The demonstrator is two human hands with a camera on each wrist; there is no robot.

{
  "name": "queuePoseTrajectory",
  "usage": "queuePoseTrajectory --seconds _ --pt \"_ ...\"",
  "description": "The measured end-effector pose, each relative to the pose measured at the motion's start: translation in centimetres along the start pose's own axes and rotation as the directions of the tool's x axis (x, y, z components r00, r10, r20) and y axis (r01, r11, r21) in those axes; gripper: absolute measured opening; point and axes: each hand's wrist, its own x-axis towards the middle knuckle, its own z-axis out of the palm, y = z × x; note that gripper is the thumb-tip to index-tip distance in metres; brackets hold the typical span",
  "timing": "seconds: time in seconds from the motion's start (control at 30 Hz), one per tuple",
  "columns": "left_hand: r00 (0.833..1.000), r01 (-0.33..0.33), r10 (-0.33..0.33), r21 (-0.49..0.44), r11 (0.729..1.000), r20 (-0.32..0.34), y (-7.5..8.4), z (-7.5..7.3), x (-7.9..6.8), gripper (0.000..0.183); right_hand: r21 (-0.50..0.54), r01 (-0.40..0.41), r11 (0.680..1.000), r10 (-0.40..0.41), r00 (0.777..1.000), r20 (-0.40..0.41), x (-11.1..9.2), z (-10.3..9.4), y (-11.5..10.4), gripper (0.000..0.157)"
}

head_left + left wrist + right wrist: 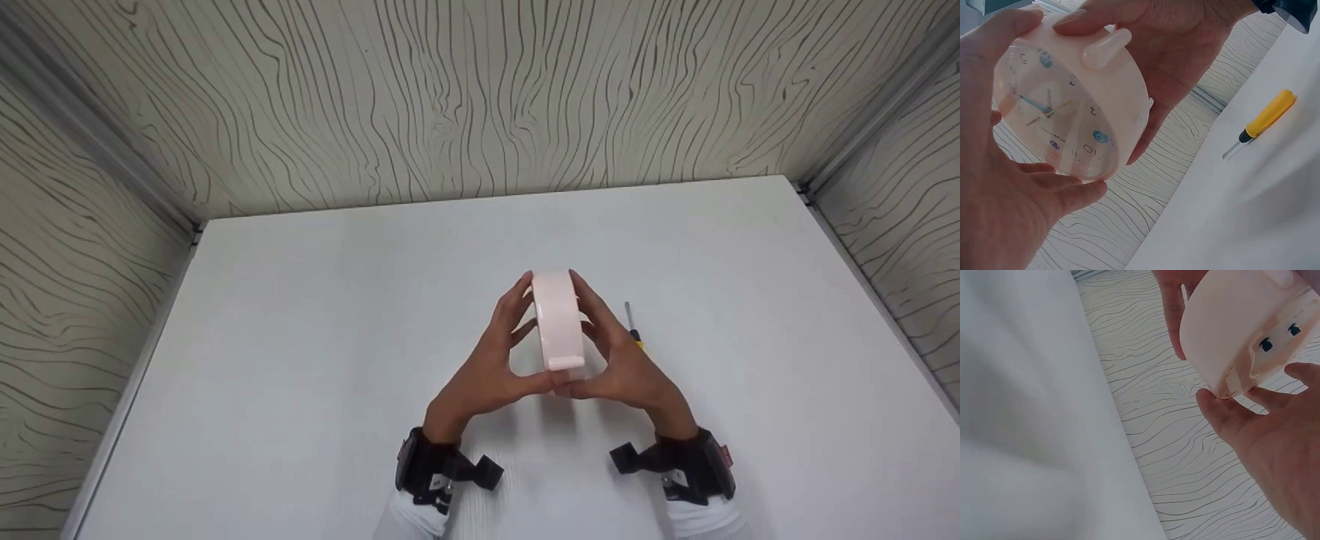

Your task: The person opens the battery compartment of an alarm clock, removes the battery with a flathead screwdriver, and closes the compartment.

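A pale pink alarm clock (559, 319) is held up over the white table between both hands. My left hand (491, 367) grips it from the left, thumb at the near end and fingers along the side of the dial. From the other side my right hand (619, 364) grips it, fingers on the back. In the left wrist view the clock (1123, 79) shows its numbered dial, colored hands and a stubby foot. The right wrist view shows the back of the clock (1230, 326), with two dark knobs in a recessed panel.
A screwdriver (1269, 115) with a yellow and black handle lies on the table (315, 337), just beyond the right hand. Wood-grain patterned panels (450, 97) stand behind the table and at both sides.
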Motion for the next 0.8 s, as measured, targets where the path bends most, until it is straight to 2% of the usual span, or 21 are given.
queuePoseTrajectory --seconds 0.27,0.6,0.8 --pt "1.000 -0.009 0.009 -0.015 1.000 0.021 0.1 -0.2 0.0 0.110 0.006 0.078 0.997 -0.078 0.996 -0.037 -0.1 0.2 0.0 0.122" --pt "1.000 -0.006 0.006 -0.015 1.000 0.008 0.5 -0.8 -0.2 0.111 -0.021 0.114 0.993 -0.115 0.993 -0.040 0.3 0.3 -0.4 0.119" --pt "1.000 -0.004 0.004 -0.014 1.000 0.003 0.8 -1.2 -0.2 0.108 0.008 0.112 0.994 -0.112 0.993 -0.046 0.4 0.2 -0.6 0.120"
